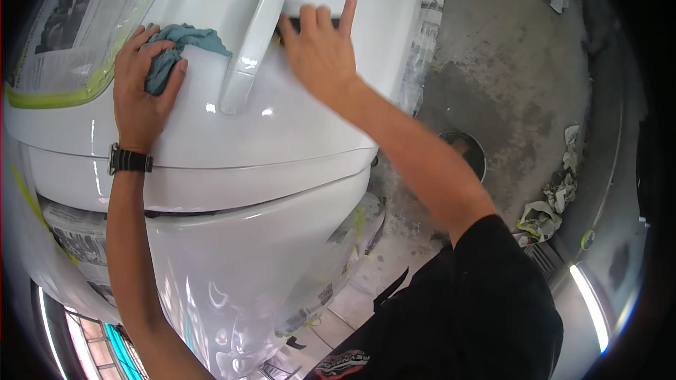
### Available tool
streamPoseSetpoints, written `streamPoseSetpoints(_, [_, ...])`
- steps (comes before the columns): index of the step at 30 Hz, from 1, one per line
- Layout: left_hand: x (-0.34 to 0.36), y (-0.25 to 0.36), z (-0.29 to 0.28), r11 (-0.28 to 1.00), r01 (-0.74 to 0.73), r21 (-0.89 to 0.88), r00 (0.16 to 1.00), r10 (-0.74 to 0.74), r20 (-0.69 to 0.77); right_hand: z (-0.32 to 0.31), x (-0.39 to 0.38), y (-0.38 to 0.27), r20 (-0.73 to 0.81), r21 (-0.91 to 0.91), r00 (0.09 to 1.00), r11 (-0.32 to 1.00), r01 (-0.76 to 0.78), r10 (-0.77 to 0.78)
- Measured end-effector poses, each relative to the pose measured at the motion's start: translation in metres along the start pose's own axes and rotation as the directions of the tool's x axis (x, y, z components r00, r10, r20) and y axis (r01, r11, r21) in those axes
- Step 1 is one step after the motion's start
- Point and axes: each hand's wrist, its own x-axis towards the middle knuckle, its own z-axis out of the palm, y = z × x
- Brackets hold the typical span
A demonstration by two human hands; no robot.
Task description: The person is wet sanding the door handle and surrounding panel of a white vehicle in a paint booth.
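Observation:
A glossy white car door [211,137] lies before me, with a white door handle [255,42] standing out from it. My left hand [143,91] rests on the panel left of the handle, its fingers and thumb closed around a crumpled blue-green cloth [189,37]. One end of the cloth reaches toward the handle. Just right of the handle, my right hand [318,53] presses on the door, gripping a dark block [335,22]. Its little finger sticks up. Most of the block is hidden beneath the fingers, so its underside cannot be seen.
Newspaper and clear film [74,24] cover the window, edged with yellow-green masking tape [63,100]. More newspaper [431,28] lines the door's right edge. A round dark container [466,151] stands on the stained concrete floor [493,63]. Crumpled paper [556,197] lies by the right wall.

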Motion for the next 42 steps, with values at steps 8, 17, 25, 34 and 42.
streamPoseSetpoints(8, [0.0,0.004,-0.002,0.997,0.041,-0.07,0.999,-0.039,0.028,0.016,0.009,0.022,0.011,0.006,0.996,0.996,0.086,-0.086])
streamPoseSetpoints(17, [0.031,0.008,0.015,0.996,-0.052,0.079,0.997,0.056,-0.045,0.001,0.004,0.015,0.139,0.107,0.988,0.993,0.049,-0.064])
streamPoseSetpoints(25, [0.067,0.006,0.041,1.0,-0.006,0.022,0.999,0.007,-0.035,0.001,0.002,-0.002,0.084,0.211,0.996,0.976,-0.055,0.038])
streamPoseSetpoints(34, [0.071,0.006,0.048,0.999,0.025,0.042,0.997,-0.022,-0.074,0.0,0.009,0.016,0.12,0.048,0.993,0.999,-0.001,-0.005])
streamPoseSetpoints(42, [0.071,0.001,0.051,0.99,0.075,0.12,0.991,-0.061,-0.123,0.005,0.013,0.029,0.015,0.095,0.99,0.985,0.141,-0.143])
